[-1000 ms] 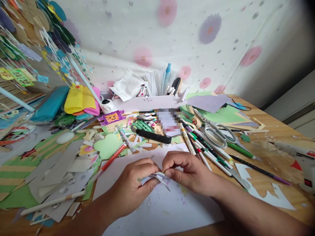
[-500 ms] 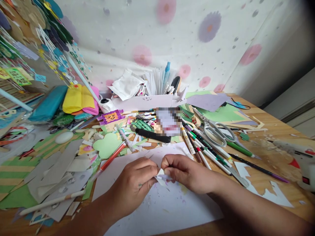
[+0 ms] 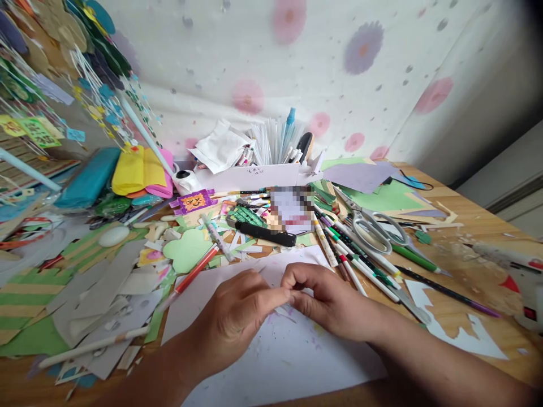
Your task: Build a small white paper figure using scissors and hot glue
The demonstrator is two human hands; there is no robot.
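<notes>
Above a large white sheet of paper (image 3: 322, 362), my two hands meet fingertip to fingertip. Between them is a small white piece of paper (image 3: 285, 311), mostly covered by the fingers, with only its lower edge showing. My left hand (image 3: 240, 316) is closed, its thumb and forefinger stretched toward the right fingertips. My right hand (image 3: 324, 299) pinches at the same spot, thumb and forefinger pressed together. Small purple and yellow marks dot the sheet below the hands.
Steel scissors (image 3: 369, 223), several markers (image 3: 360, 265) and a glue gun (image 3: 509, 263) lie to the right. Paper scraps (image 3: 97, 294) and a red pen (image 3: 197, 268) cover the left. Behind stand a white box (image 3: 254, 176) and green flower-shaped paper (image 3: 186, 249) nearer me.
My left thumb and forefinger have moved right to touch the right fingertips, covering more of the small paper. The camera view has shifted slightly.
</notes>
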